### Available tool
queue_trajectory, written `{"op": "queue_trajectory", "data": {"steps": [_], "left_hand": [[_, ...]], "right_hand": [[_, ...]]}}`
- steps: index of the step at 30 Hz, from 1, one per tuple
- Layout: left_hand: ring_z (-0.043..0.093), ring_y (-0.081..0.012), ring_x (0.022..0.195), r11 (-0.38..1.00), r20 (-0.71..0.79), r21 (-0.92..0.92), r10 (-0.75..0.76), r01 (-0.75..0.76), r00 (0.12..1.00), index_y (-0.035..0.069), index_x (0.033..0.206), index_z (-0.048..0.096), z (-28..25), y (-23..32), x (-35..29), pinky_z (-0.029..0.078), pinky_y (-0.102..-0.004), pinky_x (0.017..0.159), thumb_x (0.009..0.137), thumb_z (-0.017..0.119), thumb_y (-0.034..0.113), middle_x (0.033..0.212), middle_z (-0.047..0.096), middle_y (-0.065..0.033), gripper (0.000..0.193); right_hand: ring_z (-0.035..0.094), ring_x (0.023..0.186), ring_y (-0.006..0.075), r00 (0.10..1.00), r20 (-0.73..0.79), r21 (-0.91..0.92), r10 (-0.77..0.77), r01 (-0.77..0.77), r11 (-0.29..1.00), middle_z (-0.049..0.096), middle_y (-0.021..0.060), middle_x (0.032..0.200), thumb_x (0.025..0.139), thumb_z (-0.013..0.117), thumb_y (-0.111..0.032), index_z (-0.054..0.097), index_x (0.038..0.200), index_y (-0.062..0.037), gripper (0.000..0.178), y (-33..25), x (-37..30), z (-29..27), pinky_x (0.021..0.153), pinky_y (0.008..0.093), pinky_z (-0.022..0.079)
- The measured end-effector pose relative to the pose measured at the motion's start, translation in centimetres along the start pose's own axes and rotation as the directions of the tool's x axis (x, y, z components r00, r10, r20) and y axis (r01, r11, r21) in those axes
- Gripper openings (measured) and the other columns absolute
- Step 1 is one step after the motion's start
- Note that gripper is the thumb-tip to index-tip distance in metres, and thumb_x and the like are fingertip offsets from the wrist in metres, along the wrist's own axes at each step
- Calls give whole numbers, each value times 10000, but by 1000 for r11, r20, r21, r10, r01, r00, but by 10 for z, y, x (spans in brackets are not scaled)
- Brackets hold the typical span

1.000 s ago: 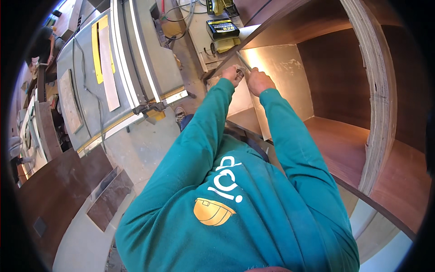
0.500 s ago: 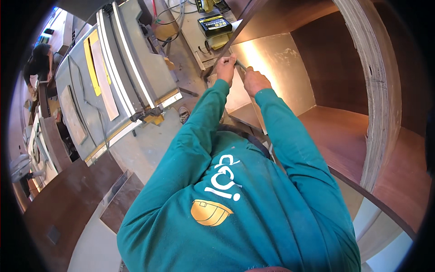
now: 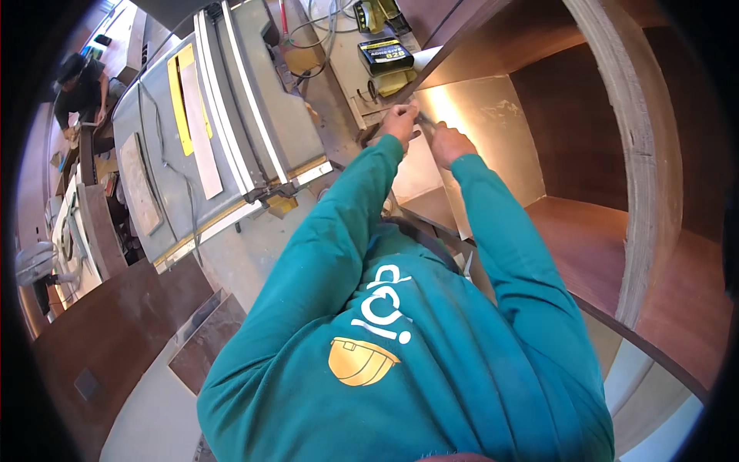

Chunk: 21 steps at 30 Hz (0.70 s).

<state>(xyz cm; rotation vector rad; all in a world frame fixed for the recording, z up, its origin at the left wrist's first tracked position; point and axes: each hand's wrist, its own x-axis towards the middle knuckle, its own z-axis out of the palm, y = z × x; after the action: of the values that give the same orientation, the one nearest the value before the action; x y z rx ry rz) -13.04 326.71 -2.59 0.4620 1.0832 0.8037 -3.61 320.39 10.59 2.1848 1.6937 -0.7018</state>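
Observation:
Both my hands are raised in front of me at the front edge of a brown wooden cabinet [image 3: 571, 115]. My right hand [image 3: 449, 144] is closed around one end of a narrow dark tool [image 3: 424, 122], whose kind I cannot make out. At the tool's other end, my left hand [image 3: 400, 125] has its fingers bent round, next to the cabinet's dark edge panel [image 3: 431, 69]. The fingers hide most of the tool. Below the hands lies a pale board [image 3: 416, 167], inside the lit cabinet corner.
A grey table saw [image 3: 254, 100] with a yellow insert and a wood strip [image 3: 202, 138] stands at left. A dark adhesive tin [image 3: 385, 55] sits on a bench beyond my left hand. Another person [image 3: 81, 88] works at far left. A thick plywood edge [image 3: 639, 154] rises at right.
The view has shifted, so the saw, tin and cabinet sit further right and slightly lower. My hands stay close together at the cabinet edge, with the tool between them.

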Motion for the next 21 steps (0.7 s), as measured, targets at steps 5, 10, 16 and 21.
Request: {"op": "queue_trajectory", "data": {"steps": [5, 10, 16, 21], "left_hand": [[535, -155, 889, 997, -24, -74, -9, 7, 1000, 124, 963, 551, 9, -9, -28, 530, -384, 712, 895, 736, 327, 954, 567, 2, 284], [560, -156, 875, 999, -41, -31, -25, 24, 999, 105, 966, 555, 11, -11, -28, 553, -401, 720, 906, 724, 291, 922, 571, -2, 259], [576, -183, 906, 997, -33, -69, 37, -39, 999, 117, 1009, 554, -12, -31, 14, 558, -443, 716, 919, 693, 384, 977, 582, -13, 315], [542, -241, 1036, 988, 94, -42, -145, 149, 985, 147, 1110, 534, -14, -2, 11, 543, -493, 772, 906, 691, 444, 1091, 553, -34, 393]], "right_hand": [[645, 1067, 414, 996, 53, -63, 72, -69, 996, 641, 294, 1152, 963, 419, -167, 514, 1229, 45, 354, -4, -28, -10, 924, 487, 511], [655, 1045, 415, 992, 78, -41, 99, -96, 994, 646, 293, 1139, 937, 444, -132, 519, 1200, 46, 326, -6, -34, -13, 905, 476, 523], [662, 1034, 410, 1000, -21, -13, -7, 7, 1000, 656, 285, 1118, 932, 453, -132, 538, 1163, 52, 307, -16, -2, 1, 884, 470, 533], [658, 1038, 415, 999, 47, -31, 3, -2, 1000, 651, 306, 1104, 955, 432, -148, 506, 1212, 72, 346, -11, 12, -1, 908, 495, 518]]}}
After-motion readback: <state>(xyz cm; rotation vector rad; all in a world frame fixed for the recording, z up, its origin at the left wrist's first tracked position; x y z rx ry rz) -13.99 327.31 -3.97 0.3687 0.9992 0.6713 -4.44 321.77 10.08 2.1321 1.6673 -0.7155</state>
